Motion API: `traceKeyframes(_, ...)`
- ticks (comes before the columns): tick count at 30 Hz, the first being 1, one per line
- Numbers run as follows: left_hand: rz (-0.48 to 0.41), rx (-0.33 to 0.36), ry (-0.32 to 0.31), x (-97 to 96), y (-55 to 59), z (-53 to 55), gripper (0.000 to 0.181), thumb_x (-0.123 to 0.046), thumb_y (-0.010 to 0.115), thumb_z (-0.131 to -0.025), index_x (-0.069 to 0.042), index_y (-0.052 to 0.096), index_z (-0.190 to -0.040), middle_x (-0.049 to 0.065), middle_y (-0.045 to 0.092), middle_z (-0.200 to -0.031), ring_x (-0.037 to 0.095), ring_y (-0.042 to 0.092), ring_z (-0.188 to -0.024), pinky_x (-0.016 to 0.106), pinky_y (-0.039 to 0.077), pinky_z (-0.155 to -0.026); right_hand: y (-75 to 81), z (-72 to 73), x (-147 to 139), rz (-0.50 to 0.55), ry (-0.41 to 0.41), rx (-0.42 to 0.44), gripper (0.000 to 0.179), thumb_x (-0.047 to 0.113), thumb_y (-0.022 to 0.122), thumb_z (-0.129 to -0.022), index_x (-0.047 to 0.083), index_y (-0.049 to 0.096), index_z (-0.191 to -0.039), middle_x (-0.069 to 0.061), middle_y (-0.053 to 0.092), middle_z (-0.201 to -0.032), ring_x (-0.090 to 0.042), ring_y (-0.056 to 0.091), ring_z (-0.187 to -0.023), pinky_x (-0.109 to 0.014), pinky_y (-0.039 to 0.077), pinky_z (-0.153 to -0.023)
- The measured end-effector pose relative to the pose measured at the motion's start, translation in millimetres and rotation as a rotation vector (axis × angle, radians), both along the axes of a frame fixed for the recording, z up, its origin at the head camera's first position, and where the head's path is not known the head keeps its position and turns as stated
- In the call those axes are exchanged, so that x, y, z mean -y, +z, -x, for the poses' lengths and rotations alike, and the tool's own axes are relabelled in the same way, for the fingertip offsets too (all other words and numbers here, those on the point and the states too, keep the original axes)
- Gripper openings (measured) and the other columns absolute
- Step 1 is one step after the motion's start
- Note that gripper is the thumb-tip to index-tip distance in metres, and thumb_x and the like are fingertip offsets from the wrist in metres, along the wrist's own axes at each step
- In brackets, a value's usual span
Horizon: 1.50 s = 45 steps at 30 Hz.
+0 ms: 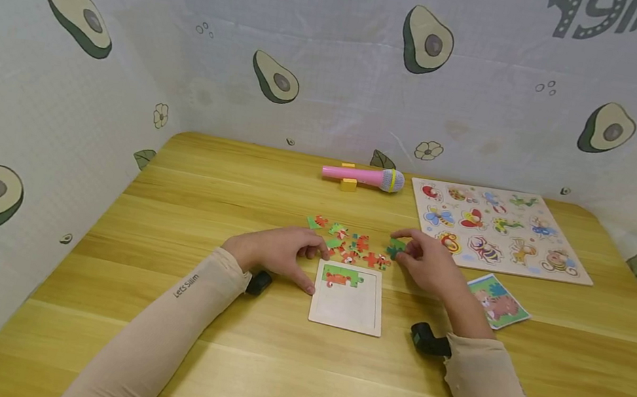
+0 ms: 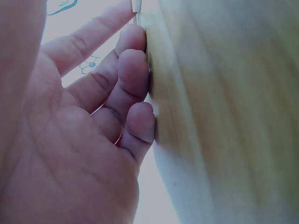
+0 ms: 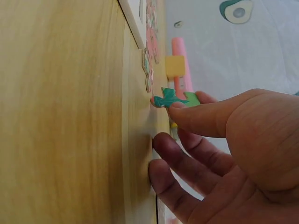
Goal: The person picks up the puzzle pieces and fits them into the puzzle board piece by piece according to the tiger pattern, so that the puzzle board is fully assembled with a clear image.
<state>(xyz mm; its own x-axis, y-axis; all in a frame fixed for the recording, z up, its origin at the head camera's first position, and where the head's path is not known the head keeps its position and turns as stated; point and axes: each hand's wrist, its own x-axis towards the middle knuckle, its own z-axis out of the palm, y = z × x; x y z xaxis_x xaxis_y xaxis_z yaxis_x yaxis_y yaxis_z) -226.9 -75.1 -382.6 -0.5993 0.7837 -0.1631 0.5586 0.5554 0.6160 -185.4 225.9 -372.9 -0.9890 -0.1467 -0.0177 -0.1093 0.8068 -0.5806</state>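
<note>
In the head view my right hand [image 1: 429, 263] pinches a green jigsaw piece [image 1: 395, 247] between thumb and index finger, to the right of the loose pieces. The right wrist view shows that piece [image 3: 169, 98] tilted up off the table, the other fingers curved beneath. My left hand [image 1: 284, 255] rests on the table, its thumb and index finger touching the left side and upper left corner of a wooden puzzle tray [image 1: 346, 312]. Joined pieces [image 1: 342, 276] with green and orange print lie in the tray's upper left. Several loose jigsaw pieces [image 1: 349, 257] lie just beyond the tray.
A picture card [image 1: 500, 304] lies by the right forearm. Behind it is a large insect peg board [image 1: 489, 231]. A pink toy microphone [image 1: 359, 176] lies on yellow blocks [image 1: 348, 185] at the back, before a hanging avocado-print cloth [image 1: 342, 37].
</note>
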Motion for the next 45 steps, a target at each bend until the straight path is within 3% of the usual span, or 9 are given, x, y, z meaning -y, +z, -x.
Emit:
traceKeyframes(6, 0.005, -0.003, -0.002, 0.0, -0.1, 0.0, 0.061, -0.043, 0.09, -0.075, -0.017, 0.064, -0.124, 0.0, 0.053, -0.103, 0.015, 0.048, -0.096, 0.029, 0.042, -0.084, -0.4, -0.1, 0, 0.025, -0.01, -0.001, 0.034, 0.005, 0.064, -0.098, 0.004, 0.058, -0.132, -0.012, 0.057, -0.097, -0.031, 0.056, -0.092, -0.047, 0.043, -0.084)
traceKeyframes(15, 0.001, 0.002, -0.001, 0.0, 1.3, -0.7, 0.061, -0.042, 0.09, -0.075, -0.017, 0.064, -0.124, 0.0, 0.053, -0.103, 0.015, 0.048, -0.096, 0.029, 0.042, -0.085, 1.4, 1.9, -2, 0.044, -0.039, 0.031, 0.028, 0.017, 0.063, -0.101, -0.005, 0.065, -0.118, -0.019, 0.065, -0.109, -0.035, 0.059, -0.104, -0.052, 0.045, -0.094)
traceKeyframes(21, -0.004, 0.011, 0.007, 0.2, 1.1, -0.1, 0.061, -0.04, 0.09, -0.076, -0.016, 0.063, -0.125, 0.001, 0.053, -0.103, 0.015, 0.048, -0.096, 0.029, 0.042, -0.085, 6.8, 0.2, -1, 0.057, -0.059, 0.051, 0.034, 0.025, 0.063, -0.101, -0.003, 0.066, -0.12, -0.018, 0.066, -0.111, -0.034, 0.059, -0.105, -0.051, 0.045, -0.092)
traceKeyframes(29, -0.005, 0.006, 0.009, 1.3, 0.2, 0.5, 0.06, -0.04, 0.09, -0.075, -0.016, 0.064, -0.124, 0.001, 0.053, -0.103, 0.015, 0.048, -0.095, 0.029, 0.042, -0.084, 12.3, -1.3, 0, 0.106, -0.016, 0.057, 0.031, 0.023, 0.068, -0.098, 0.002, 0.066, -0.121, -0.011, 0.069, -0.102, -0.025, 0.063, -0.091, -0.037, 0.048, -0.075)
traceKeyframes(45, 0.0, -0.012, -0.01, -0.7, 0.1, 0.2, 0.061, -0.042, 0.09, -0.075, -0.016, 0.063, -0.124, 0.0, 0.053, -0.101, 0.015, 0.047, -0.093, 0.029, 0.042, -0.083, 19.6, -6.7, 6, 0.155, 0.141, 0.213, 0.024, 0.02, 0.075, -0.093, 0.005, 0.073, -0.111, -0.004, 0.073, -0.092, -0.02, 0.062, -0.082, -0.035, 0.05, -0.071)
